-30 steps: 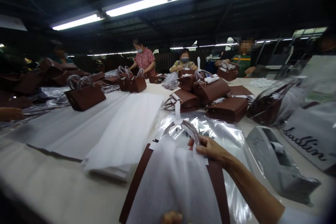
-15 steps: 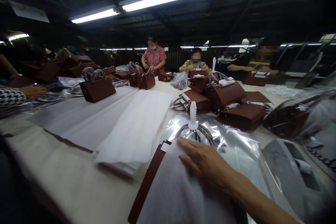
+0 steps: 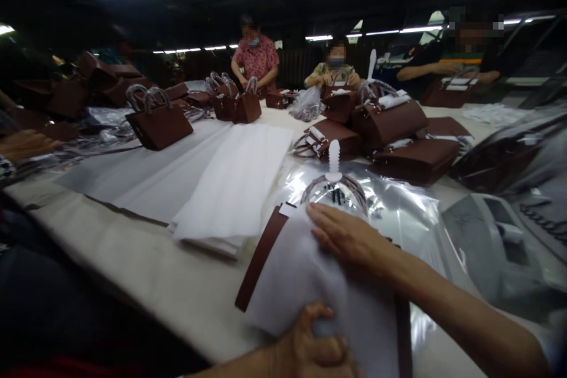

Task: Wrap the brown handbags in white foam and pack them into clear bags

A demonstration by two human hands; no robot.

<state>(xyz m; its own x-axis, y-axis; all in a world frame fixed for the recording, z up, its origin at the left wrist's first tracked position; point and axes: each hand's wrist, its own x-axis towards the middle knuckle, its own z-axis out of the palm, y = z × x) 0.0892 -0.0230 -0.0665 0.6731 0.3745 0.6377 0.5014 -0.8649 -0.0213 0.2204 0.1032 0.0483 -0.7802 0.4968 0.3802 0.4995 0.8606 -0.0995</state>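
Note:
A brown handbag (image 3: 261, 257) lies in front of me with a white sheet (image 3: 287, 283) over its face. Its wrapped handles (image 3: 312, 188) stick out at the far end, beside a white ribbed plastic piece (image 3: 334, 159). My right hand (image 3: 348, 239) rests flat on the sheet near the handles, fingers stretched out. At the near end of the bag my left hand (image 3: 312, 342) is closed, fingers curled at the sheet's lower part; its grip is partly hidden. Clear plastic bags (image 3: 398, 201) lie under and beyond the handbag.
A stack of white sheets (image 3: 239, 183) lies left of the handbag. A brown handbag (image 3: 159, 124) stands behind them; more are piled (image 3: 390, 121) at the right. A grey tape dispenser (image 3: 491, 248) sits right. Co-workers (image 3: 257, 59) handle bags across the table.
My left hand has come into view at the near end of the handbag. My right hand stays flat on the sheet. The view has tilted down.

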